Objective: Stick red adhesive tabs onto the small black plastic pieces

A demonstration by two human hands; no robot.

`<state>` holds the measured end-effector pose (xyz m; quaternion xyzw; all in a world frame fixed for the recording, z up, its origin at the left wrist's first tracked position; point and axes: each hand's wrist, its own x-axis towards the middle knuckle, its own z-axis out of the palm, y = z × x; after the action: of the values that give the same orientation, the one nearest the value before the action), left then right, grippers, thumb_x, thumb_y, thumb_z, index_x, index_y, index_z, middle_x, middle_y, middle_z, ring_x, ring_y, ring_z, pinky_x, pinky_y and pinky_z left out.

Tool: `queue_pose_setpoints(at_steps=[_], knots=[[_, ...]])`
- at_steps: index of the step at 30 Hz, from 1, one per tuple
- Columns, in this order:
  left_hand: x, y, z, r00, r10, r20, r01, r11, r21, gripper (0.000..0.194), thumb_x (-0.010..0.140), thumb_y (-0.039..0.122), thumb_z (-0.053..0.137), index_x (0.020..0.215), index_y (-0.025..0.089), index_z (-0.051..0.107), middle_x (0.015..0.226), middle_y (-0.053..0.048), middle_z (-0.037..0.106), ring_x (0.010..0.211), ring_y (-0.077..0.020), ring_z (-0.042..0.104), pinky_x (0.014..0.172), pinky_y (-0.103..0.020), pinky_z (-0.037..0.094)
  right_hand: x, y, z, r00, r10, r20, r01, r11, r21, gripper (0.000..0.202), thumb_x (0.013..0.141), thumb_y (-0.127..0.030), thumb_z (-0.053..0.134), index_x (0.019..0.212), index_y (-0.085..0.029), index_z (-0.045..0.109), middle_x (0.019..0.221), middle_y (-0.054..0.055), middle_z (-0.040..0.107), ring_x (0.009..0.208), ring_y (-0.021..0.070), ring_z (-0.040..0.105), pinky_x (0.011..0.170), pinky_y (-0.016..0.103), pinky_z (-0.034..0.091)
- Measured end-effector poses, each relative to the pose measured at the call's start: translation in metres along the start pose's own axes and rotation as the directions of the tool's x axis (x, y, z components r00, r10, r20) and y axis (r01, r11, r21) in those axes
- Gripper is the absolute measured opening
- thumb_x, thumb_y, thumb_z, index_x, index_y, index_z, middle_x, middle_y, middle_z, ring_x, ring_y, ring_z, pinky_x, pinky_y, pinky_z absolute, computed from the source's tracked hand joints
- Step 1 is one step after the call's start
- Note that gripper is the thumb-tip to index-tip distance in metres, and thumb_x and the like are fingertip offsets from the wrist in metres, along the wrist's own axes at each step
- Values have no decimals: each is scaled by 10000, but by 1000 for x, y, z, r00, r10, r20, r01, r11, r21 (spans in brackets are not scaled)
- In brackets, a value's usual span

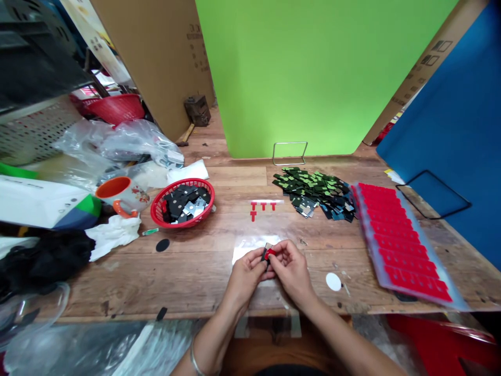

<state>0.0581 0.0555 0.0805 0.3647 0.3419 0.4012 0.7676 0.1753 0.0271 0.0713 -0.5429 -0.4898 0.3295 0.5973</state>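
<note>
My left hand (247,270) is closed on a small black piece (264,256) near the table's front edge. My right hand (290,265) pinches a small red piece (269,254) against that black piece, and the fingertips of both hands nearly meet. Past the hands, several red T-shaped pieces (263,206) lie on a clear strip. To the right is a pile of black and green pieces (313,185). A sheet with rows of red pieces (407,235) lies farther right. A red basket (213,201) on the left holds black and silvery pieces.
An orange-rimmed mug (121,193), white tissue (115,235) and black cloth (43,261) are at the left. Behind stand a green panel (313,73) with a wire stand (289,154) and a blue panel (450,136). A white disc (333,282) lies right of my hands.
</note>
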Motion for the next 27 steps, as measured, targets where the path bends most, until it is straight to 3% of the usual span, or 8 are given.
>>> queue_pose_setpoints(at_steps=[14, 21, 27], knots=[[0, -2, -3, 999, 21, 30, -21, 1000, 9, 453, 651, 246, 742, 1049, 81, 601, 956, -149, 696, 853, -249, 669, 740, -328, 541, 0, 1, 0, 999, -35, 2, 35, 996, -88, 82, 798, -233, 573, 829, -195, 508, 677, -21, 549, 568, 118, 533, 511, 215, 411], [0, -5, 2, 995, 71, -65, -68, 996, 50, 468, 621, 328, 762, 998, 86, 626, 829, -124, 716, 731, -239, 684, 659, -322, 553, -5, -8, 0, 998, -50, 43, 51, 998, -36, 99, 839, -298, 532, 857, -202, 518, 710, -1, 571, 553, 127, 546, 496, 229, 432], [-3, -7, 5, 994, 77, -76, -71, 994, 78, 438, 630, 339, 754, 984, 108, 638, 801, -97, 716, 701, -214, 687, 622, -275, 549, -4, -16, -5, 972, -222, -79, 198, 952, -235, 79, 816, -251, 549, 783, -191, 589, 1084, 83, 492, 658, 117, 523, 622, 273, 452]])
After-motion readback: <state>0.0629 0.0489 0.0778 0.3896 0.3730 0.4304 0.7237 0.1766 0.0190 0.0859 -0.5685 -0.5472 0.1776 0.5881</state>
